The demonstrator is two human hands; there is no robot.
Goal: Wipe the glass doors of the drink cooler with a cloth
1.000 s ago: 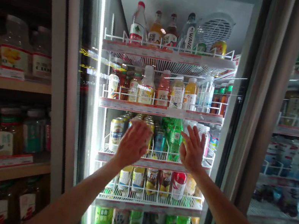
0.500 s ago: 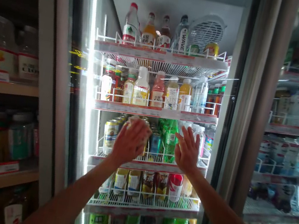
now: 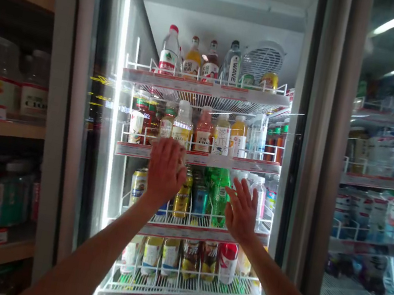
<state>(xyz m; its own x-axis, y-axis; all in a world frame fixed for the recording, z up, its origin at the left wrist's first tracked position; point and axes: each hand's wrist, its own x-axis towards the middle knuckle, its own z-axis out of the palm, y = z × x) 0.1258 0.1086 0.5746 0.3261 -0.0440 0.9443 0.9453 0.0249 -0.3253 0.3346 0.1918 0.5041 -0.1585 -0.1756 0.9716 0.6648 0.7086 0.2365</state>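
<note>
My left hand [image 3: 164,172] presses a pale, crumpled cloth [image 3: 182,158] flat in front of the drinks cooler, level with the third shelf's top. Only the cloth's edges show past my fingers. Reflections of lamps and yellow marks point to a glass door [image 3: 221,12] between me and the shelves. My right hand [image 3: 242,210] holds nothing; its fingers are spread, in front of a green bottle [image 3: 219,195] and clear bottles. Whether its palm touches the glass I cannot tell. Behind my left hand stand cans, among them a gold can [image 3: 182,197].
Wire shelves [image 3: 195,158] inside the cooler carry rows of bottles and cans. A thick metal door frame [image 3: 316,138] stands at the right, with another stocked cooler beyond it. Along the left, a wooden shelf [image 3: 2,128] bears jars and bottles.
My left hand with the cloth has shifted left and a little up across the glass. My right hand stays nearly in place, fingers spread. The view has tilted up slightly.
</note>
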